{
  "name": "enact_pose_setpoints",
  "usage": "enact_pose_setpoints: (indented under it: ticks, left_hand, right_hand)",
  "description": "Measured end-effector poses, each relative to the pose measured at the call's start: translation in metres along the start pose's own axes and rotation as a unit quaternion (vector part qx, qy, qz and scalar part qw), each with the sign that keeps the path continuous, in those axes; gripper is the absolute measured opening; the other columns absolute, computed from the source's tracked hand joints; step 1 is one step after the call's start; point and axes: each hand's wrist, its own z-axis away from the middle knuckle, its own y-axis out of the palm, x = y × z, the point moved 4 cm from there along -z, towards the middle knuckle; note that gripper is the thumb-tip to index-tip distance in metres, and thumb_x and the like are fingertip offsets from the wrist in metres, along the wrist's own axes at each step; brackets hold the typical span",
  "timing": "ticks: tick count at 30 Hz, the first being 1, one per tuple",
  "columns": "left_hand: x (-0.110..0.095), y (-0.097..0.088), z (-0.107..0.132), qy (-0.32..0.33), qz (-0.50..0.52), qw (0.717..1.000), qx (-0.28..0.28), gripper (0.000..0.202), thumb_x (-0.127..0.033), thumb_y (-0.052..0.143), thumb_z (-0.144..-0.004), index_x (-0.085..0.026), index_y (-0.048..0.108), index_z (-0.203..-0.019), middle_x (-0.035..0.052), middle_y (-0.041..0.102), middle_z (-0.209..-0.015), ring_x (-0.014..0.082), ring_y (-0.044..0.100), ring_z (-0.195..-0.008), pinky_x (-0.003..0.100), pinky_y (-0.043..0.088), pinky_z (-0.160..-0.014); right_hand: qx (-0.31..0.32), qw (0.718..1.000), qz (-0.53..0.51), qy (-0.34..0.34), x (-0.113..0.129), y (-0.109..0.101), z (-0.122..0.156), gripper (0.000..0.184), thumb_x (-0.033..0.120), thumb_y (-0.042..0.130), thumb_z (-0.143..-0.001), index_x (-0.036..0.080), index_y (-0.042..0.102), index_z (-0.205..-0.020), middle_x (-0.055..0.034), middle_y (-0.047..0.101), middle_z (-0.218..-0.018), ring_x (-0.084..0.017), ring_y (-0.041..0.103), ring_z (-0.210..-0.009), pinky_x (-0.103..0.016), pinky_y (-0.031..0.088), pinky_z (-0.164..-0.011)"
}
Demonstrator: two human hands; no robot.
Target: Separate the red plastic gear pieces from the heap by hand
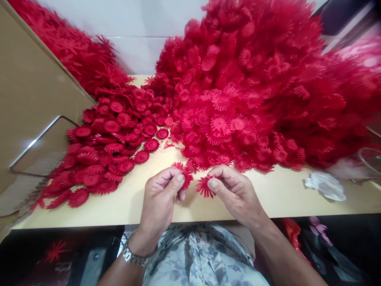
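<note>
Both hands are above the front part of the pale table point(285, 190), a short gap apart. My left hand point(164, 186), with a metal watch on its wrist, pinches a red fringed flower piece point(187, 178) between thumb and fingers. Another red flower piece point(205, 188), its thin petals pointing down and left, is pinched by my right hand point(233, 190). Just beyond the fingers rises a big heap of loose red flower pieces point(220, 123). To the left lies a lower pile of red cupped flower pieces point(116, 127).
A tan panel point(35, 71) with a bent metal wire point(35, 141) stands on the left. More red star-shaped petals point(68, 43) are heaped behind it. Crumpled white plastic point(326, 186) lies at right. Below the table edge, a red petal piece point(56, 251) rests on something dark.
</note>
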Motion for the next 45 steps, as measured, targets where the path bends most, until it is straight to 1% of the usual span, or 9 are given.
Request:
enact_pose_setpoints:
  ticks: [6, 13, 18, 24, 27, 30, 36, 41, 45]
  left_hand:
    - [0.006, 0.002, -0.001, -0.088, 0.083, 0.993, 0.003, 0.017, -0.028, 0.068, -0.068, -0.014, 0.058, -0.065, -0.0021, 0.052, -0.048, 0.0068, 0.043, -0.037, 0.016, 0.027, -0.034]
    - [0.01, 0.003, 0.001, -0.097, 0.117, 0.988, 0.015, 0.013, -0.026, 0.067, -0.067, -0.014, 0.061, -0.067, -0.0012, 0.055, -0.05, 0.0074, 0.045, -0.038, 0.017, 0.029, -0.035]
    - [0.008, 0.006, 0.002, -0.104, 0.119, 0.987, 0.02, 0.016, -0.028, 0.068, -0.066, -0.014, 0.059, -0.066, -0.0009, 0.055, -0.049, 0.008, 0.046, -0.036, 0.017, 0.028, -0.034]
    - [0.01, 0.013, 0.006, -0.056, 0.078, 0.995, 0.016, 0.019, -0.032, 0.067, -0.071, -0.015, 0.06, -0.073, -0.0012, 0.057, -0.056, 0.0076, 0.048, -0.043, 0.018, 0.033, -0.039]
    - [0.015, 0.017, 0.009, -0.035, 0.03, 0.997, 0.063, 0.022, -0.036, 0.066, -0.073, -0.016, 0.062, -0.081, -0.0019, 0.056, -0.059, 0.0077, 0.048, -0.048, 0.018, 0.037, -0.045]
    - [0.019, 0.019, 0.01, -0.04, -0.006, 0.994, 0.098, 0.019, -0.032, 0.069, -0.071, -0.017, 0.061, -0.079, -0.0035, 0.054, -0.057, 0.0062, 0.045, -0.048, 0.017, 0.036, -0.045]
    - [0.02, 0.018, 0.005, -0.078, 0.045, 0.994, 0.056, 0.015, -0.023, 0.072, -0.064, -0.014, 0.06, -0.065, -0.0041, 0.053, -0.048, 0.0047, 0.042, -0.04, 0.016, 0.03, -0.038]
    - [0.009, 0.004, -0.003, -0.045, 0.127, 0.99, -0.032, 0.013, -0.013, 0.072, -0.058, -0.014, 0.059, -0.062, -0.0043, 0.058, -0.053, 0.0044, 0.045, -0.038, 0.015, 0.03, -0.036]
    - [0.002, 0.002, -0.003, -0.043, 0.097, 0.994, -0.012, 0.014, -0.014, 0.07, -0.063, -0.014, 0.056, -0.061, -0.0047, 0.055, -0.05, 0.0048, 0.047, -0.039, 0.014, 0.032, -0.038]
  right_hand:
    - [-0.027, 0.999, 0.009, 0.017, -0.004, 0.0, -0.001, 0.022, 0.037, 0.053, -0.084, 0.018, 0.052, -0.072, 0.0018, 0.051, -0.062, -0.01, 0.046, -0.057, -0.022, 0.037, -0.052]
    - [-0.061, 0.992, 0.109, -0.024, -0.004, 0.002, -0.005, 0.036, 0.041, 0.04, -0.089, 0.019, 0.042, -0.06, 0.0044, 0.036, -0.053, -0.008, 0.035, -0.049, -0.022, 0.029, -0.046]
    - [-0.077, 0.993, 0.088, -0.022, -0.002, 0.002, -0.01, 0.043, 0.046, 0.042, -0.087, 0.019, 0.038, -0.054, 0.0048, 0.033, -0.05, -0.008, 0.032, -0.046, -0.021, 0.027, -0.043]
    - [-0.041, 0.998, 0.039, -0.007, 0.001, 0.01, -0.014, 0.036, 0.043, 0.049, -0.085, 0.019, 0.049, -0.059, 0.0036, 0.048, -0.051, -0.009, 0.045, -0.049, -0.021, 0.037, -0.048]
    - [-0.007, 1.0, 0.009, 0.008, 0.0, 0.015, -0.015, 0.033, 0.042, 0.051, -0.084, 0.019, 0.05, -0.061, 0.0027, 0.057, -0.053, -0.011, 0.054, -0.051, -0.022, 0.042, -0.051]
    - [-0.006, 1.0, 0.001, 0.011, -0.001, 0.017, -0.015, 0.037, 0.044, 0.053, -0.082, 0.02, 0.046, -0.056, 0.0035, 0.057, -0.049, -0.01, 0.053, -0.046, -0.021, 0.041, -0.045]
    - [0.063, 0.993, -0.102, 0.02, -0.005, 0.025, -0.012, 0.033, 0.044, 0.047, -0.086, 0.02, 0.048, -0.064, 0.0043, 0.05, -0.051, -0.009, 0.047, -0.046, -0.023, 0.043, -0.051]
    - [-0.037, 0.998, -0.049, -0.018, -0.003, 0.006, -0.008, 0.034, 0.043, 0.049, -0.086, 0.019, 0.042, -0.063, 0.005, 0.038, -0.057, -0.007, 0.035, -0.052, -0.019, 0.031, -0.049]
    - [0.002, 1.0, -0.013, -0.011, -0.004, 0.003, -0.008, 0.034, 0.044, 0.044, -0.088, 0.018, 0.045, -0.066, 0.0043, 0.039, -0.059, -0.008, 0.036, -0.053, -0.02, 0.03, -0.049]
